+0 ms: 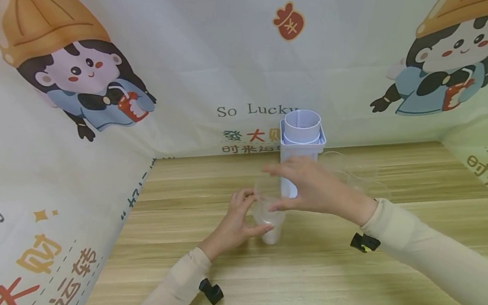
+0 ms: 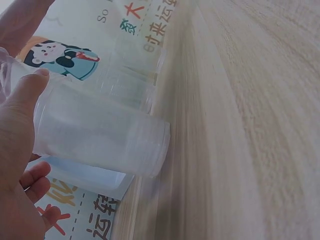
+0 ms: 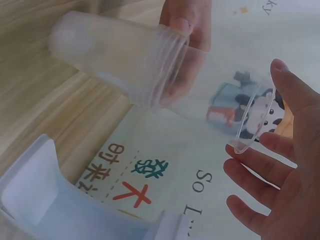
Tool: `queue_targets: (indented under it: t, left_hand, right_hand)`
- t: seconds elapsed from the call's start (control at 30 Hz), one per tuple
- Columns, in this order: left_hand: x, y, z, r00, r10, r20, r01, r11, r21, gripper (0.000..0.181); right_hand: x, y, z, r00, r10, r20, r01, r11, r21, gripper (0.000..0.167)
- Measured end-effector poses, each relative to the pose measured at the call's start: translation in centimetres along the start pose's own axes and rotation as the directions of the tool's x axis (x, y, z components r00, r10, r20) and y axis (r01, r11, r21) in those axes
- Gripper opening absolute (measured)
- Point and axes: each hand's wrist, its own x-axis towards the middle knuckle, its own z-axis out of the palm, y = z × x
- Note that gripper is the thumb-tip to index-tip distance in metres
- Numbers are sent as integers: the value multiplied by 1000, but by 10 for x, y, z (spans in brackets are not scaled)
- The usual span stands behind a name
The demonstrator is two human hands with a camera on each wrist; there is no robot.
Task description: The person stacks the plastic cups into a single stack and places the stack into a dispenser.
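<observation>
A stack of nested clear plastic cups (image 3: 107,52) stands on the table, its base on the wood in the left wrist view. My left hand (image 1: 232,220) grips the stack near its upper rims, thumb on the near side. Another clear plastic cup (image 3: 200,100) sits partly inside the top of the stack, its wide rim sticking out. My right hand (image 1: 318,188) spans that rim, thumb on one side and fingertips on the other. Behind the hands is a pale blue-white square holder (image 1: 301,149) with a round tube (image 1: 302,128) in its top.
Several clear cups (image 1: 369,187), faint against the wood, stand to the right behind my right forearm. The wooden table (image 1: 180,209) meets a printed cloth backdrop (image 1: 207,65) at the back and sides. The holder stands close to the back cloth.
</observation>
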Motion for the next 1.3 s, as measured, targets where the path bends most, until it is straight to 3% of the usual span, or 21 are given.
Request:
queue_targets:
  t: [0.73,1.0,1.3]
  left_hand:
    - [-1,-2,2,1000,15,-18,-15,1000,-24,64]
    - [0,-3,4,998,45,-39,-46,999,-12,62]
    - [-1,-4,3,1000,4,-9,-4,1000,-31,61]
  right_hand:
    - [-9,-3,29,998,8,63,-6,1000,-20,80]
    - [-13,-2,40,998,11,60,-9,1000,-19,79]
    - [-14,-3,45,999,-5,41,5,1000,-17,77]
